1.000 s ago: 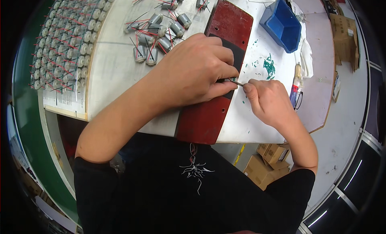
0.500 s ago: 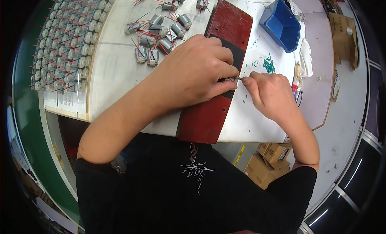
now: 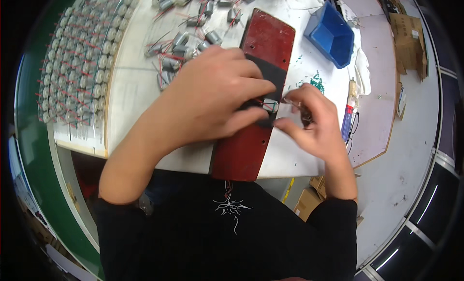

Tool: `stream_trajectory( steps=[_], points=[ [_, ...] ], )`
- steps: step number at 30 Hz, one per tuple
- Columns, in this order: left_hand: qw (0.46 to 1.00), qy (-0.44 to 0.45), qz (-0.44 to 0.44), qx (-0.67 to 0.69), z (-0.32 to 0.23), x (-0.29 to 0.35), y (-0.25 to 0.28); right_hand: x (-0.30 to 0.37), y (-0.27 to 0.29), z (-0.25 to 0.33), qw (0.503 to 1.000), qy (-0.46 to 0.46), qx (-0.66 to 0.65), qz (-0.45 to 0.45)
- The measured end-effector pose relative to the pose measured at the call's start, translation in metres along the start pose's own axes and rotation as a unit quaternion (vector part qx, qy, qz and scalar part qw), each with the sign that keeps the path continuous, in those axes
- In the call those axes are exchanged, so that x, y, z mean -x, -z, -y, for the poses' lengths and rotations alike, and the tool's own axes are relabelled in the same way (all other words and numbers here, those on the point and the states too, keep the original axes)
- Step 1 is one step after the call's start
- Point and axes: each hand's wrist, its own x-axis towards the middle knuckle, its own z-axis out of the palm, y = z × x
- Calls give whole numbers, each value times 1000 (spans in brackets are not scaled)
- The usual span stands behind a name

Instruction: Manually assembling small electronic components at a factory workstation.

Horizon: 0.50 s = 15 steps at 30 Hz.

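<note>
My left hand (image 3: 217,90) lies over the black pad (image 3: 268,76) on a long red board (image 3: 240,150). Its thumb and fingers close around a small motor (image 3: 269,105), whose pale end shows with red and green wires; the rest is hidden under the palm. Just to the right is my right hand (image 3: 314,124), its fingers curled and thumb near the motor's end. Within its curl sits a thin dark tool (image 3: 306,118), blurred, of a kind I cannot make out. Several loose silver motors (image 3: 180,39) with red and dark wires lie beyond my left hand.
Rows of motors with white round ends (image 3: 79,68) fill the table's left side. A blue bin (image 3: 331,35) stands at far right, near scattered green bits (image 3: 316,82). A screwdriver-like tool (image 3: 352,92) lies at the right edge. Cardboard boxes (image 3: 309,201) stand below the table.
My right hand has drawn its fingers apart and curled them around the dark tool. The left hand's fingers have parted, showing the motor's end and wires. The view has shifted slightly.
</note>
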Motion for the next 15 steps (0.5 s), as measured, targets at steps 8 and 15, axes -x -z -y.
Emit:
stream_trajectory(
  steps=[8, 15],
  points=[
    [972, 100, -10, -213, 5, 6, 24, -2, -29, -5, 998, 34, -5, -55],
    [977, 126, 49, -162, 1, 11, 35, -33, -2, -12, 991, -6, 61, -116]
  ],
)
